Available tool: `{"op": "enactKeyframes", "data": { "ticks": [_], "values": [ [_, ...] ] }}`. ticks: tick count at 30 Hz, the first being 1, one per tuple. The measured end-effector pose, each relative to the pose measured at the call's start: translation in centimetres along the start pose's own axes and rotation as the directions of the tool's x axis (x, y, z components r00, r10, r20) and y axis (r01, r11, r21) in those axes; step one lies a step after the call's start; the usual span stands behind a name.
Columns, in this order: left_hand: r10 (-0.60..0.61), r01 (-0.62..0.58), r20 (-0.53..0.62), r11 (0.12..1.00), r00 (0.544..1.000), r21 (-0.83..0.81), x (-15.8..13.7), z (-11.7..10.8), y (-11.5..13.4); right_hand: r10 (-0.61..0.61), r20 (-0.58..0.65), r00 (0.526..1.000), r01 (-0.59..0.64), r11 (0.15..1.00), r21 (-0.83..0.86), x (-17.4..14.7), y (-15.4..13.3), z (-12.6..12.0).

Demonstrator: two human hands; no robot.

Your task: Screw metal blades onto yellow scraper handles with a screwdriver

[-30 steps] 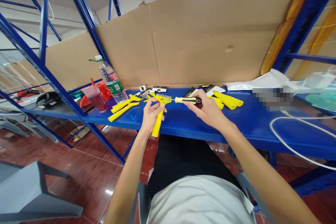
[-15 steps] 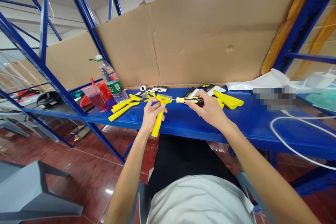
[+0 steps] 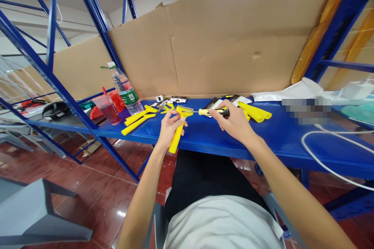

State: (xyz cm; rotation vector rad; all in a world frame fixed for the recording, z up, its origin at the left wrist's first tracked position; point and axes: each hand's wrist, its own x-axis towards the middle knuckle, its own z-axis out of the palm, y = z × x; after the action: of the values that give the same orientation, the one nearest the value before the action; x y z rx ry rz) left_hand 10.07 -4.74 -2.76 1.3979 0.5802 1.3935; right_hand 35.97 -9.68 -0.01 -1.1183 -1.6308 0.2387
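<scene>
Since the earlier frame, the screwdriver [image 3: 207, 112] has slid slightly to the right, the right hand [image 3: 233, 120] going with it, and a little more of its shaft [image 3: 192, 112] seems to show beside the yellow tool [image 3: 175, 140]. The shift is small, and the tool itself has scarcely moved — I judge that work at its head is still under way rather than finished.

In the head view, the left hand's [image 3: 170, 125] fingers are wrapped around the yellow tool just below its head, and the right hand is closed around the screwdriver's dark-and-pale handle. The shaft lies almost level across the tool's head; whether the tip is seated in anything is too small to tell.

The tool is held above the front edge of the blue worktop [image 3: 204, 134], the lower end of its handle reaching out past that edge. Blue surface shows between the forearms and on to the right, as far as the white cable [image 3: 302, 139], so the right hand appears to have sideways room. Behind it is tighter — black packets [image 3: 210, 103] and yellow tubes [image 3: 258, 114] lie near the right hand, with the cardboard panel [image 3: 219, 46] standing beyond. Left of the left hand, yellow handles [image 3: 136, 126] and the bottle [image 3: 129, 96] limit that side.
</scene>
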Motion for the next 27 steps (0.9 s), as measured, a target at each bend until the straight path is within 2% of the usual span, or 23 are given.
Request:
{"op": "enactKeyframes", "data": {
  "ticks": [7,12,16,27],
  "values": [
    [0.006,-0.006,-0.012,1.0,1.0,0.004,0.2,-0.2,-0.1,-0.065,0.069,0.995,0.054,0.986,0.156,-0.3,0.9,0.4],
    [0.017,-0.017,-0.026,1.0,1.0,0.002,0.3,-0.2,-0.1,-0.082,0.139,0.987,0.066,0.991,0.119,-0.5,0.0,0.0],
    [0.017,-0.017,-0.033,1.0,0.999,0.002,0.3,-0.2,0.0,-0.05,0.184,0.982,0.028,0.992,0.121,-0.5,-0.4,-0.2],
    [-0.016,0.015,-0.034,1.0,0.999,-0.008,0.2,0.0,0.2,-0.021,0.13,0.991,0.02,1.0,0.008,-0.2,-0.8,-0.3]
  ]
}}
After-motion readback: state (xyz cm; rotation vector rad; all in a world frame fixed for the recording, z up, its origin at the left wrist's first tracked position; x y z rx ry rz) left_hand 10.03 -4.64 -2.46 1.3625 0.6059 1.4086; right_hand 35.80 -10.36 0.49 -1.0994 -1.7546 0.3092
